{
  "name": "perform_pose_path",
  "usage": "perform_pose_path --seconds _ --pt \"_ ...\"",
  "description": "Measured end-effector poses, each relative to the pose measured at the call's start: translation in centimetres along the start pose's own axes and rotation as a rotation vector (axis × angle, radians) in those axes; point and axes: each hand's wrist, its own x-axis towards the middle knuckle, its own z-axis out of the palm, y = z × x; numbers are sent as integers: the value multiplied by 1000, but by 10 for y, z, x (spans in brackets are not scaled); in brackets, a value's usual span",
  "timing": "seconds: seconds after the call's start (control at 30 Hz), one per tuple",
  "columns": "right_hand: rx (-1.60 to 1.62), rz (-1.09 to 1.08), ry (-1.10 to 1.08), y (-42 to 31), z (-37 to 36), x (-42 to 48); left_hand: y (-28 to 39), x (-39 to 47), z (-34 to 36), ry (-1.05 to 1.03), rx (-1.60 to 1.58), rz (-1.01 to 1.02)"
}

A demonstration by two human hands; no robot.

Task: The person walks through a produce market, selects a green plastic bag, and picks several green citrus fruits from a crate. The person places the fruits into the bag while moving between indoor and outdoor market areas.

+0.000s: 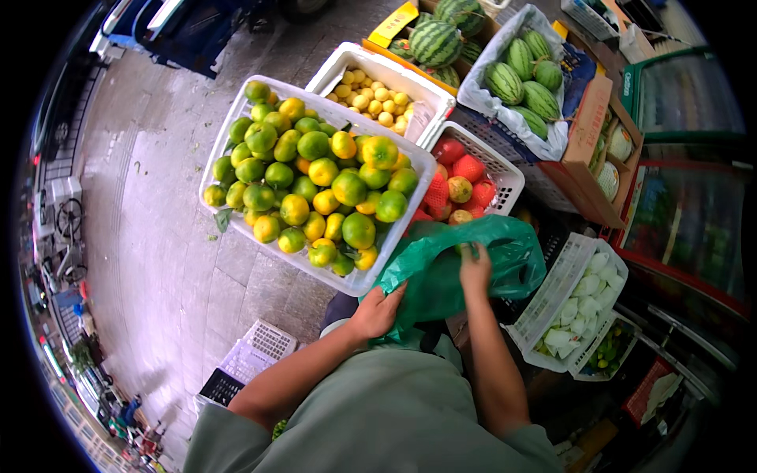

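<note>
My left hand (378,313) grips the near left rim of a thin green plastic bag (426,290), its mouth spread wide. My right hand (476,269) is over the bag's mouth, fingers bent together and blurred. A sliver of yellow-green shows beside its fingertips; whether the hand holds it is unclear. Ahead and to the left, a translucent plastic crate (233,222) is heaped with green and yellow mandarins (322,171). The bag touches this crate's near right corner. Past the bag sits a white crate (508,177) of fruit in red foam nets (468,168).
Behind are a foam box (331,65) of small yellow fruit, watermelons (436,44) in a carton and a lined crate (473,77) of smaller melons. At right stand a crate (520,331) of white-wrapped produce and a glass-fronted cooler (686,219). Empty-looking crates (260,349) lie lower left.
</note>
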Motion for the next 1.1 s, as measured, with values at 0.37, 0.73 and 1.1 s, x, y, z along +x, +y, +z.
perform_pose_path --seconds 0.37,0.73,1.1 --pt "-293 -801 -304 -264 96 22 3 -15 -21 -229 108 -133" --pt "-398 -1149 -299 -264 133 8 -14 -25 -57 -66 -94 -43" --pt "-493 -1242 -291 -244 120 4 -23 -22 -63 -94 -8 -62"
